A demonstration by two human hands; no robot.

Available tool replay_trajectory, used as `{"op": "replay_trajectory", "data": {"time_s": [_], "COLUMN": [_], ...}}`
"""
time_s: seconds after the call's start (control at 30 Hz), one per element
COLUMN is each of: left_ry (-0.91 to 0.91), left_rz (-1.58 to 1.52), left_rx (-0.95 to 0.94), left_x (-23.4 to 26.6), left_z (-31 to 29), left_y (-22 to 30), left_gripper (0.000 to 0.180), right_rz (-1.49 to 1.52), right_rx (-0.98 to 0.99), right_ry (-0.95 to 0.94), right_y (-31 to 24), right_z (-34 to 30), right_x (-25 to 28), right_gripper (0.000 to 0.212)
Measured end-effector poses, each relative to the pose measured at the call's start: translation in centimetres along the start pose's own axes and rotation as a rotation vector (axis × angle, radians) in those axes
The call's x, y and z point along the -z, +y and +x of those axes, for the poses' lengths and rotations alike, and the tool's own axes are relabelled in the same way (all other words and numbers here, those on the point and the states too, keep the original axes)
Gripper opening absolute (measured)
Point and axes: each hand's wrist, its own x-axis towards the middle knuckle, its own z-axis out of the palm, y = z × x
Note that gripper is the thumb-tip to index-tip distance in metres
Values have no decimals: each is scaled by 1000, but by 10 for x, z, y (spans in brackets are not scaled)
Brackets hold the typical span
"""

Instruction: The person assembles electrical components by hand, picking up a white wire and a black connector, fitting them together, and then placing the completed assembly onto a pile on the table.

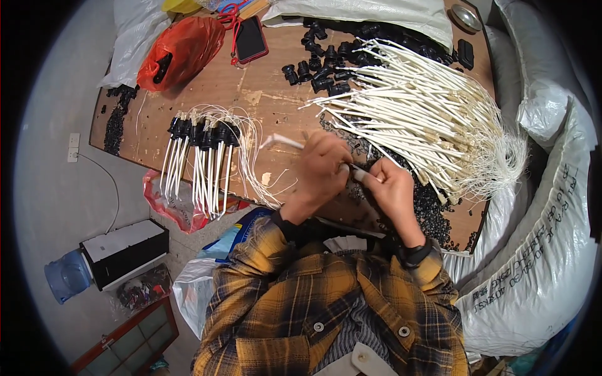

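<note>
My left hand (323, 161) is closed around a white tube (285, 141), whose end sticks out to the left past the fingers. Close beside it, my right hand (393, 187) pinches a small slim piece between thumb and forefinger; the fingers mostly hide it, and I cannot tell whether it belongs to the same tube. To the right lies a big pile of white tubes (401, 109) with tan ends and thin white threads. Left of my hands, several tubes fitted with black plastic sockets (216, 135) lie in a row, threads trailing beside them.
Loose black sockets (326, 62) and small black parts (433, 216) lie around the tube pile on the wooden table (269, 78). A red plastic bag (182, 53), a phone (251, 41) and a metal dish (465, 19) sit toward the back. Large white sacks (533, 269) flank the right side.
</note>
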Motion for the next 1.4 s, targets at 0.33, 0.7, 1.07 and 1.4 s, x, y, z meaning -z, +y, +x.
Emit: {"op": "replay_trajectory", "data": {"time_s": [0.33,0.7,1.07,1.4], "left_ry": [-453,-422,-323,30], "left_rz": [-145,-296,7,170], "left_rx": [-103,-50,-168,-162], "left_x": [10,-13,-3,65], "left_z": [7,-8,-19,-11], "left_y": [-17,-15,13,-21], "left_gripper": [43,30,20,20], "right_rz": [711,-237,109,35], "right_rx": [-77,646,-58,489], "right_ry": [-202,-2,-419,77], "right_y": [-2,12,-2,-42], "right_z": [-11,-16,2,12], "right_x": [29,36,35,8], "right_gripper": [20,27,21,9]}}
